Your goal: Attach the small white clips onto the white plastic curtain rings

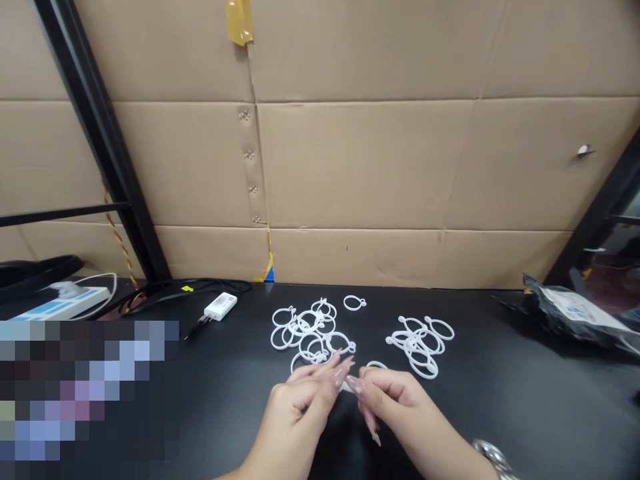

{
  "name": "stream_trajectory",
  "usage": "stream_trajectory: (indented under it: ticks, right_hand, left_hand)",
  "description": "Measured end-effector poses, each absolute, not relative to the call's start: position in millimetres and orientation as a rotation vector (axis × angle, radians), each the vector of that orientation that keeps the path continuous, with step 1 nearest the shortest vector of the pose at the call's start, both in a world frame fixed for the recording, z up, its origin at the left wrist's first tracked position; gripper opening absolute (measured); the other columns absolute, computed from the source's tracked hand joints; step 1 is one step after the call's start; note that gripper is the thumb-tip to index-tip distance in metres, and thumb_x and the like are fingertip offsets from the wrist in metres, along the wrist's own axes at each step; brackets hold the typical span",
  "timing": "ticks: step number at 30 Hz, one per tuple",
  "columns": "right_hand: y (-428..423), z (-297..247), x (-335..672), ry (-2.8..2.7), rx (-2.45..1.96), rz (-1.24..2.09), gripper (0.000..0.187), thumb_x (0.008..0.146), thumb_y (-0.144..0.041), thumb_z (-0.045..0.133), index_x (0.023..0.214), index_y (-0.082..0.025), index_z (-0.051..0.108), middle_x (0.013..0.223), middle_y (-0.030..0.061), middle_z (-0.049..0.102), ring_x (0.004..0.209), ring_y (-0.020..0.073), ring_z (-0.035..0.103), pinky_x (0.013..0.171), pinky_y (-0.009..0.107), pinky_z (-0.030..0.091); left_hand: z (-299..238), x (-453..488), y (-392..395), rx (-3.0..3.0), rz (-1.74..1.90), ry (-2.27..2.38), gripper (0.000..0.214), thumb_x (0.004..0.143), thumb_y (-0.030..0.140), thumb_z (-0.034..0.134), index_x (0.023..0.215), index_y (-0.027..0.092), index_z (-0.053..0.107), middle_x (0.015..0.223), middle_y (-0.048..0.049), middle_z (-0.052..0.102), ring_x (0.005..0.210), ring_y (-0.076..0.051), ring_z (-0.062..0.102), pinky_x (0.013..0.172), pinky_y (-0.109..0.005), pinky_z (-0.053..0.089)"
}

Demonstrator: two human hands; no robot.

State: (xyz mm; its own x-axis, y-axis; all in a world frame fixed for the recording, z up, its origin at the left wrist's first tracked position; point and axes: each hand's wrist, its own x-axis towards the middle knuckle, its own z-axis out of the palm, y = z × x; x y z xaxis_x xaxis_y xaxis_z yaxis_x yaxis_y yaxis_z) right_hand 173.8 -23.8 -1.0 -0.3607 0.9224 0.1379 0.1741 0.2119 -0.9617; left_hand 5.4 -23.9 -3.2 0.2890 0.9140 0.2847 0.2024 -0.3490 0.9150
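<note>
My left hand [313, 393] and my right hand [387, 393] meet near the front of the black table, thumbs and fingers pinched together. Between the fingertips shows a small white piece [346, 386], which looks like part of a plastic ring; the fingers hide most of it. Just beyond my right fingers curves the arc of a white ring [377, 365], its lower part covered. Past my left hand lies a loose pile of white plastic curtain rings [306, 323] with small eyelets. A smaller group of such rings [423, 335] overlaps to the right. One single ring [353, 303] lies farther back.
A white adapter [221, 306] with a black cable lies at the left, near a power strip [65, 305]. Black plastic packaging [575, 310] sits at the right. Behind the table [480, 400] stands a cardboard wall [360, 167], flanked by black metal posts [107, 140].
</note>
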Motion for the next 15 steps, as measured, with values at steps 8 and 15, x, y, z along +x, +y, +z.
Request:
stream_trajectory:
  ticks: [8,15]
  right_hand:
    - [-20,-17,172,-1.602,-0.933,1.336,0.044,0.089,-0.055,0.047,0.068,-0.018,0.058,0.056,-0.0037,0.048,0.048,0.0095,0.038,0.047,0.023,0.03]
    - [-26,-8,170,-1.693,-0.984,1.226,0.053,0.09,-0.056,0.044,0.05,-0.02,0.042,0.051,-0.0034,0.043,0.053,0.0113,0.039,0.056,0.025,0.033]
  left_hand:
    - [0,7,-19,1.449,1.174,0.958,0.03,0.087,0.041,0.055,0.084,0.022,0.078,0.096,-0.002,0.076,0.1,-0.024,0.067,0.1,-0.033,0.043]
    - [1,7,-22,1.388,1.152,0.984,0.032,0.086,0.044,0.055,0.092,0.021,0.077,0.107,-0.0053,0.073,0.11,-0.025,0.062,0.103,-0.037,0.04]
